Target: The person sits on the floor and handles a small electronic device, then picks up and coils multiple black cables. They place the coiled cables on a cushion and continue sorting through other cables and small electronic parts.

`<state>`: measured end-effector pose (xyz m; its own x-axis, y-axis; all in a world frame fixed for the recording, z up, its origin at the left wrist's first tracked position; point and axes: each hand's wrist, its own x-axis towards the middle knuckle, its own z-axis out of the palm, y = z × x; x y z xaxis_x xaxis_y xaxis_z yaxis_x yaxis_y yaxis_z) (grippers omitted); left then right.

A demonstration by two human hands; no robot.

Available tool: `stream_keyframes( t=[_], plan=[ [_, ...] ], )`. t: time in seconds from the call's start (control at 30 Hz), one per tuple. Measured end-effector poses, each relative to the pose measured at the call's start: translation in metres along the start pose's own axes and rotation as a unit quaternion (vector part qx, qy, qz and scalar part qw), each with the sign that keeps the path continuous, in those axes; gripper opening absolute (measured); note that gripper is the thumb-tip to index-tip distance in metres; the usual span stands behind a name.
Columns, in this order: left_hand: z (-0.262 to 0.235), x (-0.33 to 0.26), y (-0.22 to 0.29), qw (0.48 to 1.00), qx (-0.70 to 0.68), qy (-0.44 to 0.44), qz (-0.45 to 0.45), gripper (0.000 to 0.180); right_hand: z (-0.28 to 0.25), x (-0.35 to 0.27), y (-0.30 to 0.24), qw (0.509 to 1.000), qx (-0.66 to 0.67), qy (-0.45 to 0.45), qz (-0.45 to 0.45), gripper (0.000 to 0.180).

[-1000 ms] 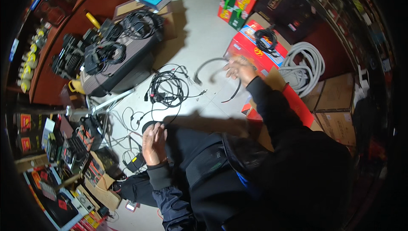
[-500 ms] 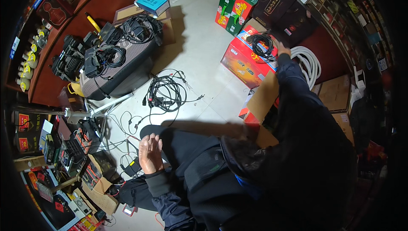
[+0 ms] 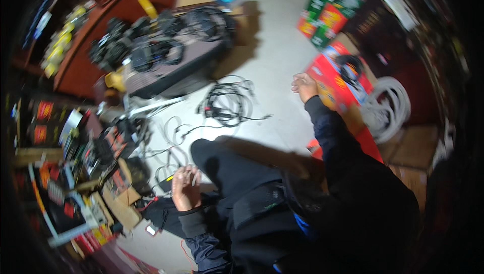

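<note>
My left hand is held above my left leg, palm turned up, its fingers loosely bent and apart with nothing in them. My right hand hangs over the floor beside a red box; its fingers are slightly curled and somewhat blurred, and no object shows in them. On that box lies a coiled black cable, apart from my right hand. A loose tangle of black cables lies on the pale floor ahead of my knee.
A dark padded seat at the far left bears black adapters and coiled cords. White coiled hose sits right of the red box. Green-red cartons stand at the back. Tools and opened cardboard crowd my left.
My right hand has drawn back from the coiled cable on the red box, leftward and toward me. My left hand stays raised over my leg. The view has turned left, so the scene shifts right.
</note>
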<state>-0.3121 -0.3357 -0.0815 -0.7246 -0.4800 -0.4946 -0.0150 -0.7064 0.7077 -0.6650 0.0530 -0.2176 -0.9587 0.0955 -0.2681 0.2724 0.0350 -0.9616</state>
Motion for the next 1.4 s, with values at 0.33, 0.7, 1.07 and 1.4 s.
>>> stream_keyframes(
  t=[0.33, 0.7, 1.07, 1.4],
  plan=[
    [-0.005, -0.038, 0.015, 0.990, -0.042, 0.105, 0.080, 0.026, 0.348, 0.022, -0.125, 0.845, -0.218, -0.290, -0.393, 0.044],
    [-0.012, -0.058, 0.017, 0.974, -0.105, 0.154, 0.126, 0.024, 0.418, 0.032, -0.122, 0.801, -0.378, -0.232, -0.402, 0.028],
    [0.044, 0.024, 0.022, 0.998, -0.046, -0.017, 0.046, 0.031, 0.247, -0.032, -0.157, 0.924, 0.102, -0.365, 0.050, 0.032],
    [0.078, 0.029, 0.011, 0.985, -0.095, -0.107, 0.095, 0.035, 0.207, -0.197, -0.124, 0.773, 0.274, -0.533, 0.209, 0.035]
  ],
)
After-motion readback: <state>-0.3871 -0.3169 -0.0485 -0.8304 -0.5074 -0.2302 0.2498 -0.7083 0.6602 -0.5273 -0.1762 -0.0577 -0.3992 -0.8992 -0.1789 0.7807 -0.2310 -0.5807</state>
